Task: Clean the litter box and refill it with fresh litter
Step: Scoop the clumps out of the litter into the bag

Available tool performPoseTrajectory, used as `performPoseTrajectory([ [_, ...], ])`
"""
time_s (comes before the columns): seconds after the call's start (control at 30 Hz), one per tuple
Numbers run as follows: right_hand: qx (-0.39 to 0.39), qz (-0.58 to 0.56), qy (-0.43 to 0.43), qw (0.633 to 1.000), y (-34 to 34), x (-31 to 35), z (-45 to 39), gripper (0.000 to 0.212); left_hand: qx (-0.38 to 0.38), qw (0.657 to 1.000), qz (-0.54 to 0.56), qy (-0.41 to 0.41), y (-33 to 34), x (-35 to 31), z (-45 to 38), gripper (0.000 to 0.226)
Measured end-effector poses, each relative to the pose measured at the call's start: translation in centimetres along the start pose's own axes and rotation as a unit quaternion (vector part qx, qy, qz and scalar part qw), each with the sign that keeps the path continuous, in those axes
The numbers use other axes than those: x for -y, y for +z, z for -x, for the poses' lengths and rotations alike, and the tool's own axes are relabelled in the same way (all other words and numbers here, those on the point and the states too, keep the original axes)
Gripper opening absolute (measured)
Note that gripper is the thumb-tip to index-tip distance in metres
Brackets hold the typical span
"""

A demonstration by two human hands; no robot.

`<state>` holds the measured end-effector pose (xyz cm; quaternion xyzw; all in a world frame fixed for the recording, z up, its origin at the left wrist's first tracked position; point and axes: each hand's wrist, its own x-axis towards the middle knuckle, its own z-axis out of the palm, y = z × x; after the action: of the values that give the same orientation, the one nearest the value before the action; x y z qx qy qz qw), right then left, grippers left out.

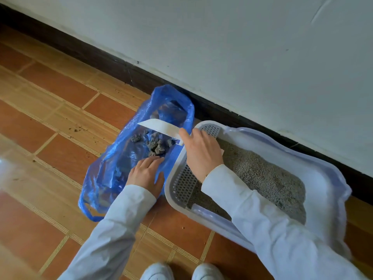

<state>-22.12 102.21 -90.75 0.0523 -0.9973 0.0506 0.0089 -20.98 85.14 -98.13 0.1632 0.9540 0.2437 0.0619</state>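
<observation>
A white litter box [314, 170] stands on the floor by the wall, with a grey grid step [183, 184] at its left end and grey litter [264, 176] inside. To its left lies an open blue plastic bag [113, 166] holding several grey litter clumps [156, 145]. My right hand [201, 152] is shut on a white scoop [159, 127], held tilted over the bag's mouth. My left hand [146, 174] rests on the bag's near edge, pressing it down with fingers spread.
Tiled orange and tan floor [50, 138] with a few crumbs of litter [77, 129] left of the bag. A dark skirting board [113, 61] and white wall run behind. My white shoes [181, 271] are at the bottom edge.
</observation>
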Motion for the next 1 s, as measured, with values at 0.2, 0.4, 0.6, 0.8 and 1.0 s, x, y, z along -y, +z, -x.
performPoseTrajectory([
  [0.2,-0.015,-0.020,0.014,1.000,-0.8,-1.2,0.5,0.036,0.012,1.000,0.000,0.022,0.2,-0.5,-0.2,0.042],
  [0.4,0.026,-0.176,0.134,0.975,-4.1,-7.1,5.8,0.012,0.029,0.998,-0.006,0.055,0.2,-1.6,-0.4,0.051],
  [0.6,0.096,-0.177,0.238,0.950,-6.3,-13.2,14.0,0.030,0.050,0.995,-0.014,0.087,1.1,-2.8,-0.8,0.054],
  [0.8,0.219,-0.116,0.276,0.929,-4.4,-14.8,15.5,0.022,0.060,0.991,-0.021,0.114,1.8,-4.0,-1.2,0.052],
  [1.0,0.247,-0.093,0.225,0.938,-3.9,-14.2,13.9,0.018,0.058,0.991,-0.034,0.116,2.1,-4.3,-1.2,0.051],
])
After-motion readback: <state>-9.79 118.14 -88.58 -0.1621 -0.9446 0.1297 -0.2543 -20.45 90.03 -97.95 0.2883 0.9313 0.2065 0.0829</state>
